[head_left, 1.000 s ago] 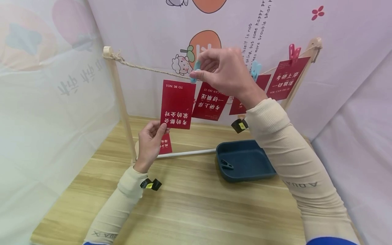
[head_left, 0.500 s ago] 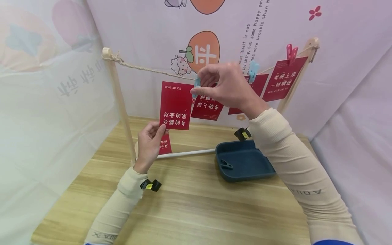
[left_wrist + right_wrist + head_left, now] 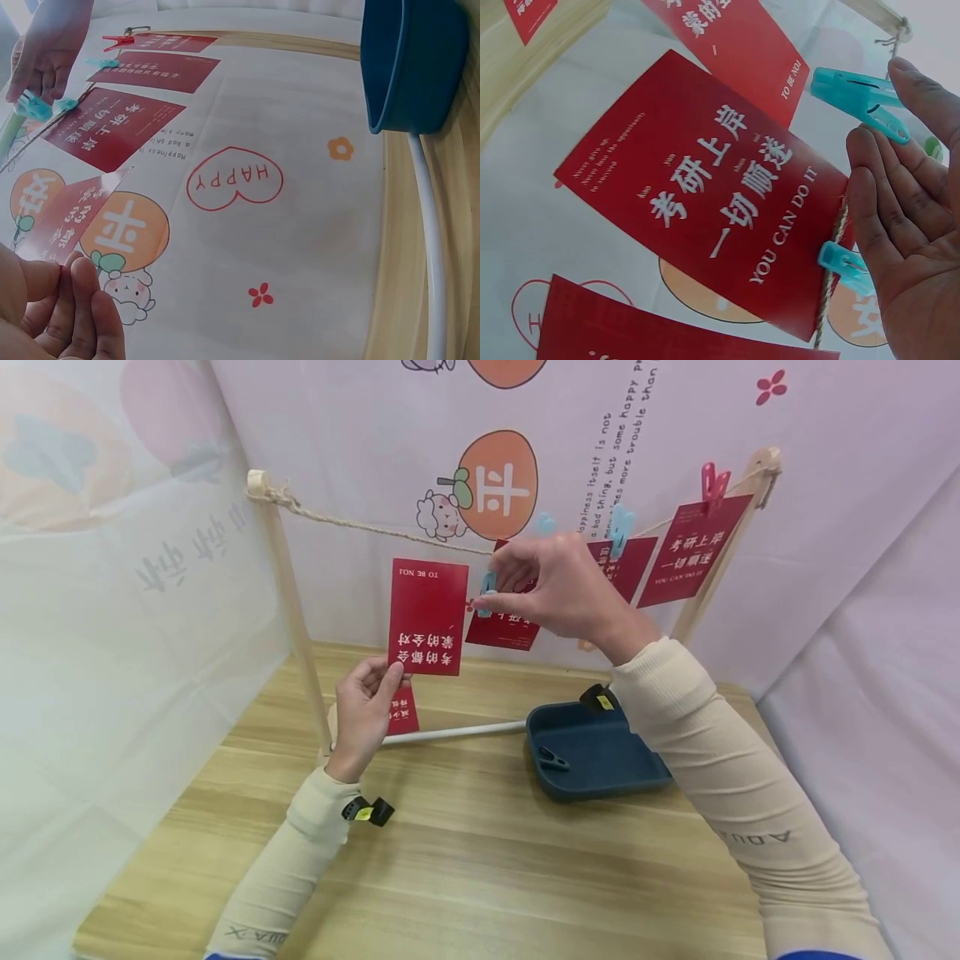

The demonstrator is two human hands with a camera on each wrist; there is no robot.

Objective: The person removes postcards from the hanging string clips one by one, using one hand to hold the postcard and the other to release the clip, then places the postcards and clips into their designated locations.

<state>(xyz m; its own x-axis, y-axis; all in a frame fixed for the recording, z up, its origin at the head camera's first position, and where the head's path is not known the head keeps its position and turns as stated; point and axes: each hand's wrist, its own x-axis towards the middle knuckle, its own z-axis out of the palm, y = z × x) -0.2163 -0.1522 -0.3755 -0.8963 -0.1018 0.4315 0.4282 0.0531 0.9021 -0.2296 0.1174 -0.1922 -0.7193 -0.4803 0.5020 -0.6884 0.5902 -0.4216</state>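
Note:
My left hand [image 3: 358, 718] pinches the bottom corner of a red card [image 3: 427, 614] with white characters, held upright below the rope [image 3: 375, 529]. Between thumb and fingertips, my right hand [image 3: 562, 589] pinches a light blue clothespin [image 3: 855, 94], just right of that card and apart from it. Another red card [image 3: 697, 187], reading "YOU CAN DO IT", hangs behind my right hand from a blue clothespin [image 3: 846, 266]. Further right, a third card [image 3: 630, 572] hangs under a blue clothespin [image 3: 622, 531], and a fourth [image 3: 697, 556] under a red clothespin [image 3: 714, 485].
Wooden posts [image 3: 292, 602] hold the rope at both ends. A dark blue dustpan [image 3: 592, 792] with a white handle [image 3: 450, 734] lies on the wooden table [image 3: 480, 877], a dark clothespin [image 3: 553, 760] inside it. Another red card [image 3: 402, 713] lies behind my left hand.
My right hand has come down from rope height with the clothespin, to beside the upper part of the held card. The left hand and its card have barely moved.

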